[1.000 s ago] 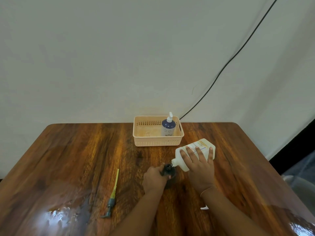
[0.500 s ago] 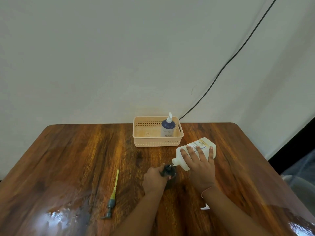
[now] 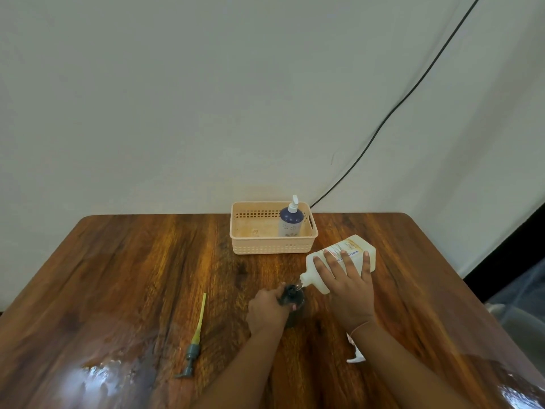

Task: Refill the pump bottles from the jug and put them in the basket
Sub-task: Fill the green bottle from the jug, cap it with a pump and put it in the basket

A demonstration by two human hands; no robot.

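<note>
— Barely anything has moved since a second ago: the jug (image 3: 351, 248) stays tipped at centre right, spout at the dark bottle (image 3: 291, 293).
— Hands?
— Right hand (image 3: 348, 287) holds the jug with fingers spread; left hand (image 3: 267, 309) grips the dark bottle.
— Step?
— Pouring, I judge. Next: level the jug and refit the pump (image 3: 197, 335) lying lower left, then carry the bottle to the basket (image 3: 271, 246).

Plain room (home-like): wooden table (image 3: 118, 276), bare white wall (image 3: 177, 98), cable (image 3: 385, 122).
</note>
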